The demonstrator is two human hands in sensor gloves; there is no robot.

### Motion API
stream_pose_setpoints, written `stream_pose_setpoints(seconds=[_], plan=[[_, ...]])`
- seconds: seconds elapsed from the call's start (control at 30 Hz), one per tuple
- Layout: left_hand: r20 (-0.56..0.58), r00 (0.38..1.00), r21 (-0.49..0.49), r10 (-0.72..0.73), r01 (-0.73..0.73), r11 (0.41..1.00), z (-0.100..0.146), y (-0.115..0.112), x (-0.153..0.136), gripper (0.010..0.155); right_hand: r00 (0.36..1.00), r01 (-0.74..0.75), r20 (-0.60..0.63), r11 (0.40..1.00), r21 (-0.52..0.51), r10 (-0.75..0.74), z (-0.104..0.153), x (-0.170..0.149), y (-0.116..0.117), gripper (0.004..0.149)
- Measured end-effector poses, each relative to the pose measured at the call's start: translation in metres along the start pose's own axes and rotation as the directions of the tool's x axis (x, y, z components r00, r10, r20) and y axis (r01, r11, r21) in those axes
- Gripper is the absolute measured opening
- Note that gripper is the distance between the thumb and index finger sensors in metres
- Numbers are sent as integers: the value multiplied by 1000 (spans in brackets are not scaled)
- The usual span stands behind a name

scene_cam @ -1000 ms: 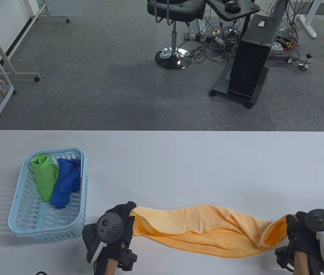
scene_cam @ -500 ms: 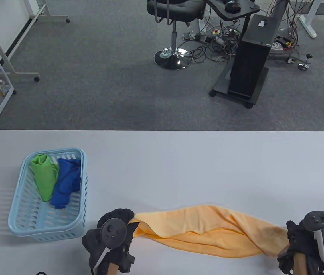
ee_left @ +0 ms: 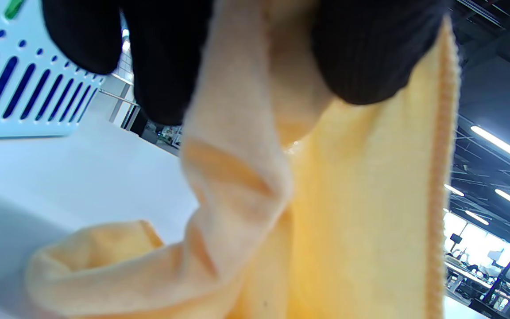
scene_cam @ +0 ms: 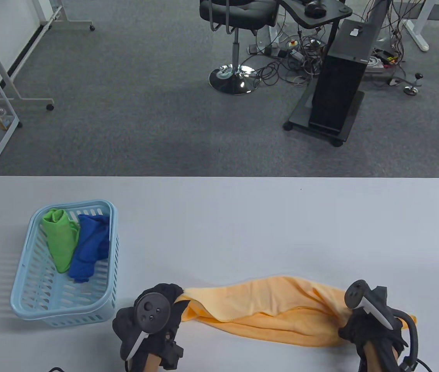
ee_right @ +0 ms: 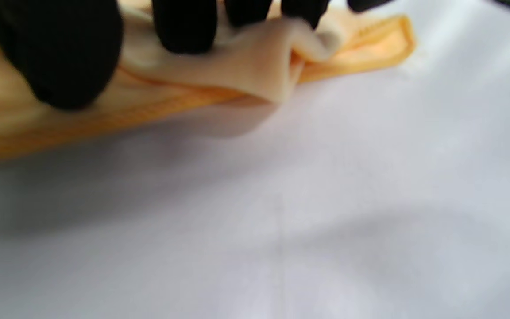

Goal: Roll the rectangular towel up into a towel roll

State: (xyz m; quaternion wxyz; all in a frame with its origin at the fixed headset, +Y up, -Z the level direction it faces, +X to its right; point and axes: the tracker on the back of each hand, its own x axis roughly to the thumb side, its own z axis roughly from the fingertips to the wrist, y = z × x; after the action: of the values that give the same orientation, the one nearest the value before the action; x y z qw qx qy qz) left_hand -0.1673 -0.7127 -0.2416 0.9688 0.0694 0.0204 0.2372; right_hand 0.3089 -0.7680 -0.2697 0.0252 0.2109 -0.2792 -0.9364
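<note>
An orange towel (scene_cam: 266, 310) lies folded lengthwise in a long, wrinkled band along the table's front edge. My left hand (scene_cam: 165, 306) grips its left end; in the left wrist view the towel (ee_left: 326, 212) hangs pinched between my gloved fingers (ee_left: 365, 48). My right hand (scene_cam: 363, 321) grips the towel's right end, with a corner (scene_cam: 411, 319) poking out past it. In the right wrist view my fingers (ee_right: 60, 57) hold a fold of the towel (ee_right: 237, 66) just above the table.
A light blue basket (scene_cam: 25, 306) stands at the front left, holding a green rolled towel (scene_cam: 60, 238) and a blue towel (scene_cam: 89, 248). Its slotted wall shows in the left wrist view (ee_left: 20, 97). The white table (scene_cam: 242, 224) stretches behind the towel.
My right hand has moved left along the towel and turned, bunching the right end; the band is now shorter. My left hand has shifted slightly toward the front edge.
</note>
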Motion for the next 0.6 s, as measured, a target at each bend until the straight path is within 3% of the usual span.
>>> stream_pose_setpoints(seconds=[0.03,0.13,0.27,0.33,0.47,0.6], plan=[[1,1000,-1,0,0,1000,0,0,0,42,1000,26,0,1000,-10,-26,0,-1,-1,70],[6,1000,-11,-6,6,1000,0,-1,1,42,998,57,-25,983,-176,-62,-1,-2,-5,48],[4,1000,-19,-7,7,1000,0,-1,1,43,999,26,-20,982,-186,-31,1,-3,-8,46],[-1,1000,-20,-4,4,1000,-1,0,1,43,998,45,-21,968,-247,-52,6,-4,-16,46],[-5,1000,-20,4,-4,1000,-1,0,0,43,990,132,83,951,-278,-113,22,-1,-29,45],[-8,1000,-24,-7,7,1000,-1,-1,0,43,958,244,207,945,-217,-200,31,5,-33,46]])
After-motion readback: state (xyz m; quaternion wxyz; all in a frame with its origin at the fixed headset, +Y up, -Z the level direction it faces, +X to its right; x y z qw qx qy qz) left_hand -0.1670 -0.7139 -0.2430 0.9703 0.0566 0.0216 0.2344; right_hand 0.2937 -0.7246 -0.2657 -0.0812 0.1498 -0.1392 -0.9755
